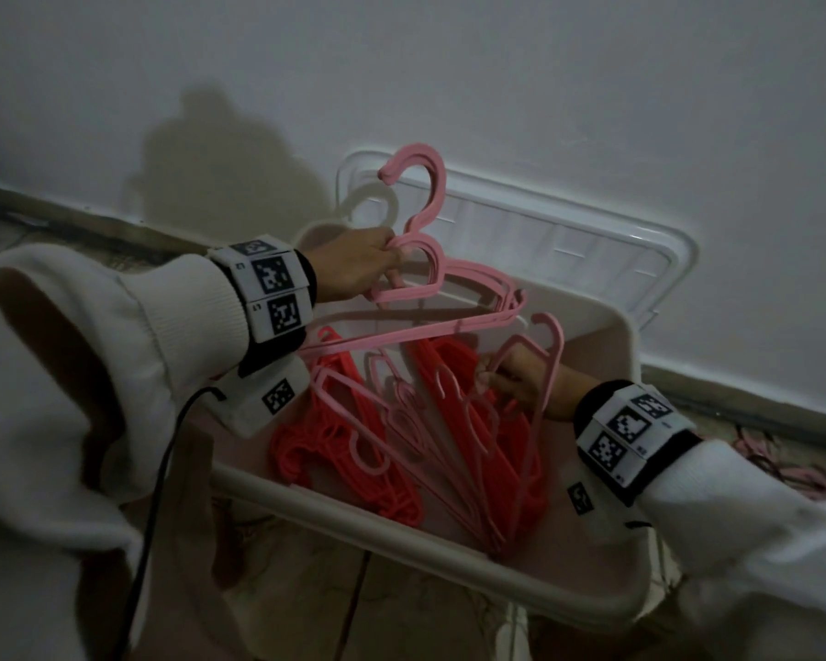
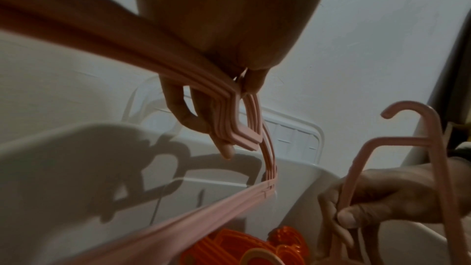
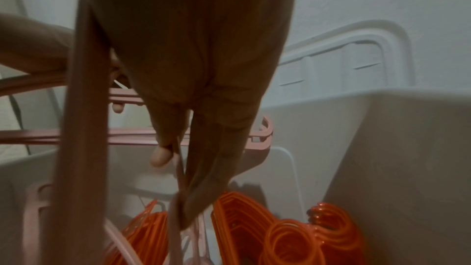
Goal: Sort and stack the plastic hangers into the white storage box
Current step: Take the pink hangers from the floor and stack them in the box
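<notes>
We see our left hand gripping a bundle of pale pink plastic hangers above the white plastic storage box; our right hand pinches another pink hanger inside it. Orange-red hangers there blur together.

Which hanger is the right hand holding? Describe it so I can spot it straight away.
Start at the white storage box by the wall, with orange hangers piled inside. At its right side, the right hand grips one pale pink hanger. It stands steeply, hook uppermost, apart from the pink bundle in the left hand.
</notes>
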A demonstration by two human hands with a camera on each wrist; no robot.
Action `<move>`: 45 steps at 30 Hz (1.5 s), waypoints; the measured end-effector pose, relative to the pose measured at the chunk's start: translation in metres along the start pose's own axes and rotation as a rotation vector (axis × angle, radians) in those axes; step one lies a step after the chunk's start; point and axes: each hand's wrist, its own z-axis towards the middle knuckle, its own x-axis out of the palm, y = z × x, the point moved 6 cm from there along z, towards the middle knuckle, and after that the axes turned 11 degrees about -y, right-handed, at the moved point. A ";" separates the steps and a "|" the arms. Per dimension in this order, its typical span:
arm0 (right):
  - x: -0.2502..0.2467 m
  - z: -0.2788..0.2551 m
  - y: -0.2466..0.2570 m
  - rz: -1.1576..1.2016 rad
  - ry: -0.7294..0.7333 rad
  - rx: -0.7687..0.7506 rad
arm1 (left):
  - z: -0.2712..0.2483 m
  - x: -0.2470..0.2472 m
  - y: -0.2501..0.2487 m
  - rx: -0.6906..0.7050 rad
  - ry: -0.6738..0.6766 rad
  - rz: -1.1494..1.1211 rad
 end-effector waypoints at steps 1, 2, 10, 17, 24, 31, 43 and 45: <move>-0.001 0.000 0.003 0.014 -0.026 -0.010 | 0.001 0.000 0.000 0.003 -0.004 0.003; -0.003 0.000 0.006 0.024 -0.062 -0.025 | 0.001 0.000 0.000 0.007 -0.006 0.006; -0.016 -0.008 0.009 0.350 -0.313 0.041 | 0.005 0.003 0.004 0.027 0.018 -0.005; -0.019 -0.017 -0.003 0.654 -0.314 0.234 | 0.005 -0.007 -0.002 0.003 -0.018 -0.144; -0.028 -0.026 -0.013 0.786 -0.350 0.347 | 0.007 -0.029 -0.011 0.024 -0.159 -0.276; -0.051 -0.031 -0.004 0.970 -0.349 0.302 | 0.008 -0.030 -0.005 -0.003 -0.160 -0.235; -0.076 -0.019 0.003 1.360 -0.452 0.220 | -0.001 -0.002 0.007 -0.114 0.082 -0.294; -0.073 -0.013 0.004 1.394 -0.455 0.230 | -0.003 0.002 0.003 -0.105 0.110 -0.316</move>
